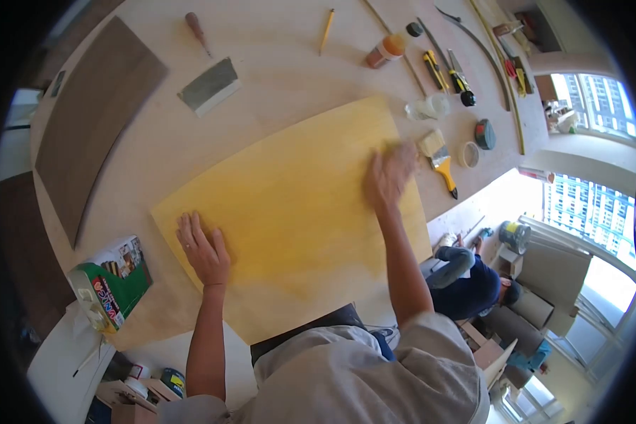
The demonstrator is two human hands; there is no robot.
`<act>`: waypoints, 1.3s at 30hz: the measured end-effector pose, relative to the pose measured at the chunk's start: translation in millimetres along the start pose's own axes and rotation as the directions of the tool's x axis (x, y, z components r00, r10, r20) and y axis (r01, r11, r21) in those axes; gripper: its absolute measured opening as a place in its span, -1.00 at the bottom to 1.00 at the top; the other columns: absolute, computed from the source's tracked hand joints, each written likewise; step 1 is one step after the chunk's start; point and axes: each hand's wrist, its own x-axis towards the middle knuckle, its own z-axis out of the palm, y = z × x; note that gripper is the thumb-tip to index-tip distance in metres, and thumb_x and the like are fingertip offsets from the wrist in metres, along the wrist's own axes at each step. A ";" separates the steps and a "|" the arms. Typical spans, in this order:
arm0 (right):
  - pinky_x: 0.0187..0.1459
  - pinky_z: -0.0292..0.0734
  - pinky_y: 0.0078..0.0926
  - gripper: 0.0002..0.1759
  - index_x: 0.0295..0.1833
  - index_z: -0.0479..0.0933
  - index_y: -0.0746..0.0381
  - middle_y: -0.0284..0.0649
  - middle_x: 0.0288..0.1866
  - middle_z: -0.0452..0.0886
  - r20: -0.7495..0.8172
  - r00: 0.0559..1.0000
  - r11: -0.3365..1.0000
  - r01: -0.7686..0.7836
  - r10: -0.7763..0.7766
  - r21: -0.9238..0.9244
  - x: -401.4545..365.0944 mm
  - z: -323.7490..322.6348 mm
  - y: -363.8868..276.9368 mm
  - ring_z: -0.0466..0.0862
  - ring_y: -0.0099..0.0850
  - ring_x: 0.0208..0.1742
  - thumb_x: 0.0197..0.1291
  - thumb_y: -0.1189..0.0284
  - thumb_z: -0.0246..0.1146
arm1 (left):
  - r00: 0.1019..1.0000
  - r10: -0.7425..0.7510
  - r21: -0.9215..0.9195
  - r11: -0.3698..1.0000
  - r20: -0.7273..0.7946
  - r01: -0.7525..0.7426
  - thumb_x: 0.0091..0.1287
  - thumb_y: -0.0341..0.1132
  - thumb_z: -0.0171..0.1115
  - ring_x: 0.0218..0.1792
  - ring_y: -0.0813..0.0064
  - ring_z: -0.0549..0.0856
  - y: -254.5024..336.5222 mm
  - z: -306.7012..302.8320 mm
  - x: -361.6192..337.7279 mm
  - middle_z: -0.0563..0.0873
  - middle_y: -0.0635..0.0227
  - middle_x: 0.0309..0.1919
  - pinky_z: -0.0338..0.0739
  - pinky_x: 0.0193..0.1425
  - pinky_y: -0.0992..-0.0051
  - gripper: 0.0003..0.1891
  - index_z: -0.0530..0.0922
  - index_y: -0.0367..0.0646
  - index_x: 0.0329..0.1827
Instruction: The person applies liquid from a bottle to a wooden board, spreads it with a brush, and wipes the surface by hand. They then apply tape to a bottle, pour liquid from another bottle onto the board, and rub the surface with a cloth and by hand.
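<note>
A large board (304,205) with a yellow surface lies on the worktable in front of me; its near part is paler. My left hand (205,251) rests flat near the board's left edge, fingers spread and holding nothing. Over the right part of the board is my right hand (392,177), blurred by motion; its thumb stands apart from the stretched fingers, and nothing shows in it. Just right of that hand lies a wide paintbrush (439,162) with a yellow handle.
On the worktable (275,78) lie a scraper blade (210,86), a screwdriver (197,32), a pencil (327,32), a bottle (386,52), a utility knife (435,70), a glass jar (428,108) and a dark curved panel (95,120). A green box (113,283) stands left. Another person (473,283) sits low at right.
</note>
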 end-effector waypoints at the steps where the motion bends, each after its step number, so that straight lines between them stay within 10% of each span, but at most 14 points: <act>1: 0.74 -0.29 0.18 -0.10 0.68 0.05 0.58 0.38 0.76 -0.02 -0.013 0.996 0.985 0.093 -0.092 0.142 28.6 15.2 -47.4 -0.10 0.21 0.81 0.61 0.03 0.02 | 1.000 -0.006 0.001 1.000 0.018 0.006 0.61 -0.11 0.09 0.65 -0.16 0.26 -0.9 -4.0 -9.2 0.35 -0.11 0.60 0.07 0.73 -0.12 -0.37 0.33 -0.33 0.61; 3: 0.74 -0.22 0.16 -0.17 0.57 0.25 0.60 0.36 0.69 0.19 -0.133 0.921 0.906 0.385 -0.366 0.174 32.8 43.4 -148.7 0.05 0.23 0.76 0.62 0.01 -0.03 | 0.999 -0.052 -0.044 0.998 0.010 0.052 0.61 -0.11 0.09 0.64 -0.17 0.26 0.6 -6.1 -11.8 0.35 -0.13 0.59 0.08 0.73 -0.11 -0.37 0.32 -0.34 0.61; 4: 0.74 -0.16 0.16 -0.16 0.56 0.29 0.58 0.32 0.68 0.23 0.046 0.846 0.840 0.533 -0.531 -0.098 7.7 46.7 -193.3 0.09 0.22 0.74 0.60 -0.02 -0.01 | 0.998 -0.062 -0.080 0.995 0.006 0.062 0.62 -0.12 0.09 0.64 -0.18 0.27 3.5 -4.9 -9.2 0.35 -0.13 0.59 0.08 0.73 -0.11 -0.38 0.32 -0.34 0.60; 8: 0.74 -0.22 0.17 -0.18 0.67 0.22 0.38 0.11 0.76 0.17 -0.003 0.539 0.481 0.754 -0.842 0.446 -58.6 46.6 -213.8 0.03 0.01 0.81 0.60 -0.03 0.00 | 0.997 -0.061 -0.123 0.991 -0.044 0.055 0.62 -0.14 0.07 0.63 -0.18 0.26 7.4 -3.7 -13.7 0.35 -0.14 0.59 0.11 0.71 -0.10 -0.39 0.31 -0.34 0.60; 12: 0.70 -0.12 0.25 -0.22 0.67 0.19 0.43 0.18 0.75 0.15 0.123 0.854 0.861 0.489 -0.505 0.141 56.8 20.4 -56.5 0.03 0.04 0.81 0.60 0.08 0.03 | 0.998 -0.055 -0.030 0.998 0.004 0.055 0.63 -0.14 0.07 0.63 -0.18 0.26 7.9 -6.3 -10.6 0.36 -0.15 0.57 0.12 0.70 -0.09 -0.41 0.34 -0.33 0.59; 15: 0.68 -0.07 0.30 -0.21 0.64 0.21 0.50 0.25 0.72 0.19 -0.128 0.963 0.971 0.241 -0.239 0.000 41.6 10.5 -30.6 0.09 0.12 0.78 0.60 0.08 0.02 | 0.998 -0.064 -0.021 0.998 0.007 0.064 0.63 -0.14 0.06 0.63 -0.17 0.26 7.6 -9.4 -10.7 0.37 -0.15 0.57 0.13 0.70 -0.07 -0.42 0.36 -0.33 0.58; 18: 0.69 -0.05 0.25 -0.14 0.65 0.18 0.49 0.22 0.74 0.17 0.175 0.922 0.936 0.352 -0.345 -0.010 -74.7 12.6 -116.6 0.05 0.17 0.78 0.58 0.00 0.03 | 0.998 -0.037 -0.099 0.995 -0.043 0.033 0.63 -0.15 0.06 0.62 -0.18 0.28 8.6 -5.5 -5.5 0.38 -0.16 0.56 0.14 0.70 -0.07 -0.43 0.38 -0.33 0.56; 20: 0.72 -0.12 0.18 -0.16 0.69 0.19 0.37 0.11 0.77 0.16 0.296 0.672 0.735 0.610 -0.678 0.297 -148.2 -16.7 -162.7 0.04 0.04 0.81 0.58 -0.04 0.00 | 0.998 -0.038 -0.131 0.991 -0.052 0.031 0.63 -0.15 0.06 0.61 -0.18 0.29 1.4 -7.5 -15.4 0.38 -0.17 0.55 0.15 0.69 -0.06 -0.44 0.39 -0.34 0.55; 23: 0.70 -0.10 0.25 -0.25 0.64 0.26 0.39 0.13 0.76 0.15 0.127 0.522 0.530 0.765 -0.843 0.366 -121.6 17.1 -116.7 0.04 0.02 0.80 0.57 0.11 0.07 | 0.997 -0.041 -0.163 0.986 -0.062 0.030 0.64 -0.14 0.06 0.60 -0.17 0.31 2.6 0.1 -18.4 0.39 -0.19 0.54 0.16 0.68 -0.05 -0.45 0.41 -0.37 0.52; 27: 0.67 -0.07 0.30 -0.29 0.64 0.27 0.39 0.12 0.76 0.18 -0.001 0.941 0.929 0.335 -0.340 0.159 15.5 -3.2 11.6 0.09 0.05 0.78 0.61 0.12 0.03 | 0.998 -0.024 -0.073 0.997 -0.050 0.021 0.65 -0.14 0.04 0.59 -0.18 0.32 0.4 -0.6 -24.4 0.41 -0.20 0.53 0.15 0.68 -0.06 -0.45 0.41 -0.40 0.52; 29: 0.67 -0.06 0.31 -0.23 0.65 0.23 0.44 0.20 0.73 0.20 -0.174 0.968 0.983 0.181 -0.181 -0.013 15.6 2.4 0.6 0.13 0.11 0.76 0.63 0.04 -0.03 | 0.998 0.025 -0.083 0.996 -0.066 -0.031 0.66 -0.13 0.02 0.62 -0.17 0.28 -10.7 12.0 -10.0 0.41 -0.17 0.55 0.07 0.71 -0.05 -0.45 0.42 -0.39 0.52; 35: 0.68 -0.02 0.22 -0.24 0.61 0.31 0.44 0.15 0.71 0.25 0.205 0.767 0.793 0.595 -0.608 0.131 -252.3 -2.9 -192.9 0.16 0.08 0.76 0.55 0.08 0.06 | 0.993 -0.086 -0.505 0.855 0.083 0.116 0.67 -0.08 0.00 0.75 -0.03 0.08 -36.4 -1.9 -18.8 0.34 0.05 0.69 -0.25 0.80 0.02 -0.42 0.45 -0.32 0.57; 39: 0.69 -0.05 0.18 -0.23 0.70 0.22 0.30 -0.04 0.80 0.15 0.120 0.624 0.594 0.642 -0.772 0.485 -365.5 -7.6 -179.3 0.11 -0.09 0.80 0.58 0.05 0.04 | 0.979 0.000 -0.614 0.779 0.202 0.127 0.67 -0.04 0.02 0.77 0.07 0.08 -43.1 -27.0 -17.0 0.36 0.08 0.68 -0.21 0.80 0.11 -0.42 0.50 -0.27 0.56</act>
